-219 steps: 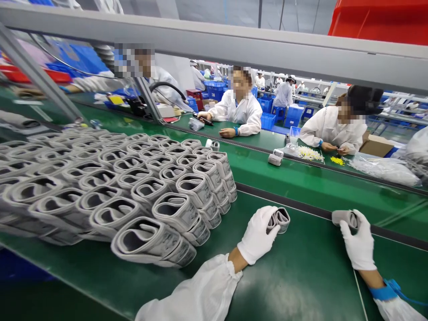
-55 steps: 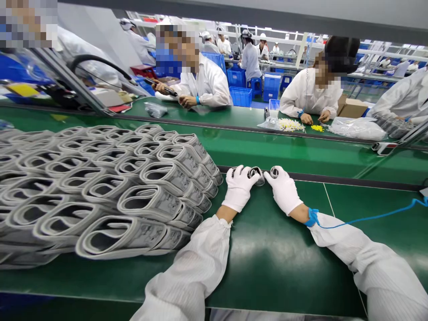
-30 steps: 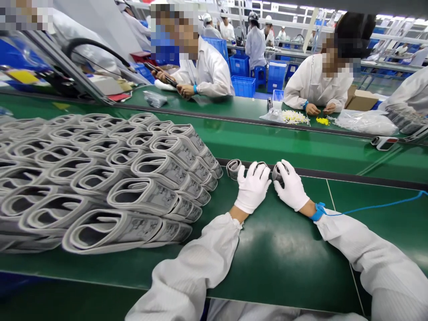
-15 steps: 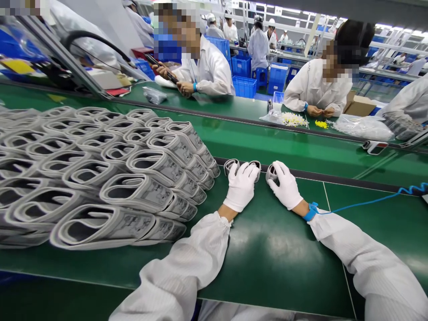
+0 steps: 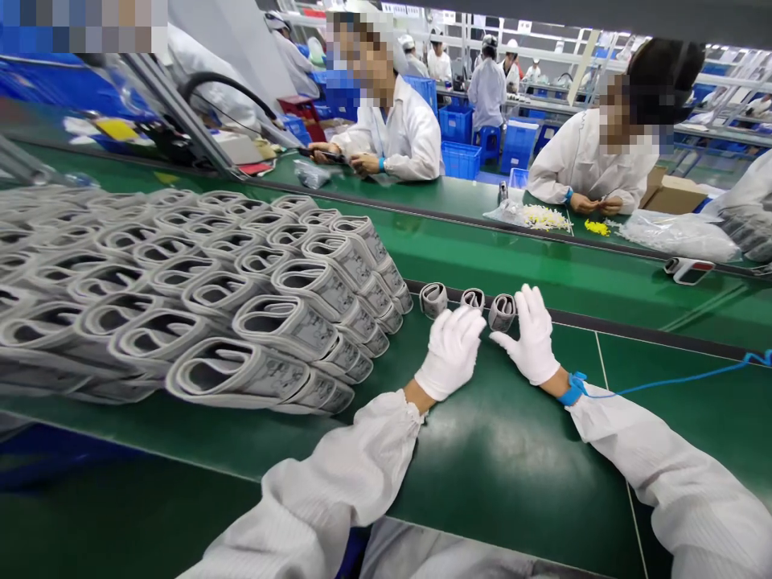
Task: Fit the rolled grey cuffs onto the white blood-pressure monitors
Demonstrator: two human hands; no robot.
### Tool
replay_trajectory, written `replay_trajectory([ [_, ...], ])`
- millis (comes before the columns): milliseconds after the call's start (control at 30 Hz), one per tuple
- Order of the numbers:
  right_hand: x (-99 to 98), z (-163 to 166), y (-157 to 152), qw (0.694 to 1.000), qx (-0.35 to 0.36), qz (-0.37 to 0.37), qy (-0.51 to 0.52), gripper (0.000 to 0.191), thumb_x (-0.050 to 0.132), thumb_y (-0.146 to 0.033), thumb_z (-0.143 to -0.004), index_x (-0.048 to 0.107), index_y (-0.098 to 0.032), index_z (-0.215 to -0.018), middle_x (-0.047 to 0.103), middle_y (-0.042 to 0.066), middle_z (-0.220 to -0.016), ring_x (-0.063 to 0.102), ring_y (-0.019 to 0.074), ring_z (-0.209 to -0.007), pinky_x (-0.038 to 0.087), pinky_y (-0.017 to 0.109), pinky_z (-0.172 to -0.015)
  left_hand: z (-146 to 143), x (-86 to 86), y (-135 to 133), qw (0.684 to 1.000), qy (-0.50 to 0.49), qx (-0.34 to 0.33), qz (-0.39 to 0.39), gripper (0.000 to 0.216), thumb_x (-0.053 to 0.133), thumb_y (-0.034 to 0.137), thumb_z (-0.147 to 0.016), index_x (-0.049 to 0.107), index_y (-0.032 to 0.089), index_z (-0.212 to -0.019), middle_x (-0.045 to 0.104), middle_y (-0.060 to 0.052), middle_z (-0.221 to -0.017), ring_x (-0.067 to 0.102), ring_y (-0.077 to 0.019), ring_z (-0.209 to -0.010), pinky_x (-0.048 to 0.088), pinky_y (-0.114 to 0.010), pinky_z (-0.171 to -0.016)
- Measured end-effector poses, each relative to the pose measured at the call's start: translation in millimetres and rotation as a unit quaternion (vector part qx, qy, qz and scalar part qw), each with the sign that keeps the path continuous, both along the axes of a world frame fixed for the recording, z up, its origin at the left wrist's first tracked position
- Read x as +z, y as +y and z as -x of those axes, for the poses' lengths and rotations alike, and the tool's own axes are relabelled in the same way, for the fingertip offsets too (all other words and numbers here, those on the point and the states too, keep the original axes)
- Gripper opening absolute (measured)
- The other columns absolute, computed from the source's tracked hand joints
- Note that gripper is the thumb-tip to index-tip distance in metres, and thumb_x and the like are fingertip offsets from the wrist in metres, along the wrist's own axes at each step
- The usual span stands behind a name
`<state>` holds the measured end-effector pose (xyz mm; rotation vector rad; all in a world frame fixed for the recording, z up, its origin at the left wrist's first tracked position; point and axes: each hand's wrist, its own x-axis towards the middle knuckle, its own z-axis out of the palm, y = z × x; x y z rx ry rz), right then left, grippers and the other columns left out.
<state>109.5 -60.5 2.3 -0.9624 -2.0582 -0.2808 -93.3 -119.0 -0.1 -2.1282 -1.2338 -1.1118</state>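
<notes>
Three small rolled grey cuffs stand in a row on the green table (image 5: pixel 519 474): the left cuff (image 5: pixel 433 299), the middle cuff (image 5: pixel 473 299) and the right cuff (image 5: pixel 502 312). My left hand (image 5: pixel 451 352), in a white glove, lies just in front of the middle cuff with its fingers stretched out and holds nothing. My right hand (image 5: pixel 531 338), also gloved, is open with fingers spread, its thumb side against the right cuff. A blue wrist strap (image 5: pixel 572 389) with a blue cord (image 5: pixel 681 378) is on my right wrist.
A large stacked pile of rolled grey cuffs (image 5: pixel 199 297) fills the left of the table. Beyond runs a green conveyor belt (image 5: pixel 543 273) with a small white device (image 5: pixel 686 270). Across it sit co-workers in white coats (image 5: pixel 410 137), with plastic bags (image 5: pixel 675 235), small yellow parts (image 5: pixel 596 227) and blue crates (image 5: pixel 461 157).
Both hands have let go of the small cuffs and drawn back a little. The three cuffs now stand free in a row; the fingers have opened.
</notes>
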Motion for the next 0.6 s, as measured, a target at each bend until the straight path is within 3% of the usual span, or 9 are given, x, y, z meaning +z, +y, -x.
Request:
replay_trajectory([
  [67,4.3,0.3,-16.4,0.998,0.052,-0.037,0.009,0.087,0.064,-0.046,-0.096,0.017,-0.019,-0.165,0.038,0.022,-0.159,0.027,0.0417,-0.153,0.039,0.063,-0.114,-7.1,3.8,-24.0,0.998,0.024,-0.065,0.003,0.047,0.051,0.008,-0.090,0.053,0.013,-0.136,0.067,-0.016,-0.134,0.054,-0.0290,-0.136,0.041,-0.051,-0.114],
  [167,7.7,1.2,-40.4,0.979,0.194,-0.054,-0.028,0.063,0.046,-0.033,-0.103,0.029,-0.018,-0.161,0.049,0.021,-0.148,0.039,0.0372,-0.147,0.046,0.058,-0.109,-15.5,11.3,-57.7,0.988,0.034,-0.140,0.049,0.040,0.047,0.009,-0.090,0.059,0.013,-0.128,0.072,-0.014,-0.123,0.064,-0.0259,-0.120,0.050,-0.045,-0.105],
  [233,10.4,2.8,-50.8,0.958,0.269,-0.062,-0.072,0.053,0.042,-0.023,-0.102,0.041,-0.015,-0.154,0.057,0.020,-0.139,0.047,0.0341,-0.142,0.050,0.054,-0.106,-13.9,15.6,-76.4,0.983,0.031,-0.156,0.088,0.037,0.045,0.011,-0.091,0.061,0.013,-0.124,0.073,-0.013,-0.115,0.067,-0.0247,-0.108,0.055,-0.042,-0.096],
  [300,17.1,7.5,-54.0,0.946,0.298,-0.076,-0.102,0.046,0.045,-0.019,-0.100,0.051,-0.016,-0.145,0.062,0.018,-0.132,0.050,0.0325,-0.138,0.051,0.051,-0.104,-3.6,16.2,-94.1,0.981,0.026,-0.145,0.123,0.039,0.044,0.010,-0.091,0.061,0.013,-0.125,0.073,-0.013,-0.117,0.068,-0.0240,-0.107,0.056,-0.041,-0.095],
  [400,40.2,27.0,-44.3,0.948,0.283,-0.072,-0.130,0.042,0.055,-0.016,-0.097,0.056,-0.017,-0.139,0.059,0.019,-0.137,0.051,0.0331,-0.138,0.053,0.049,-0.102,23.1,6.4,-120.4,0.986,0.005,-0.049,0.157,0.042,0.043,0.003,-0.091,0.060,0.014,-0.127,0.068,-0.013,-0.132,0.064,-0.0230,-0.119,0.054,-0.041,-0.101],
  [500,79.5,66.7,-19.8,0.961,0.253,-0.018,-0.108,0.051,0.059,-0.015,-0.094,0.051,-0.016,-0.144,0.040,0.024,-0.155,0.044,0.0356,-0.144,0.052,0.050,-0.104,45.2,-9.2,-139.3,0.977,-0.005,0.105,0.186,0.034,0.045,0.007,-0.095,0.063,0.016,-0.123,0.068,-0.012,-0.133,0.064,-0.0254,-0.121,0.054,-0.045,-0.102],
  [600,124.3,122.1,14.6,0.968,0.250,0.011,-0.031,0.058,0.062,-0.015,-0.090,0.050,-0.019,-0.147,0.024,0.019,-0.165,0.034,0.0335,-0.150,0.046,0.050,-0.111,50.1,-16.9,-144.2,0.964,-0.009,0.181,0.194,0.028,0.049,0.013,-0.097,0.066,0.016,-0.119,0.068,-0.012,-0.133,0.061,-0.0288,-0.126,0.052,-0.048,-0.104],
])
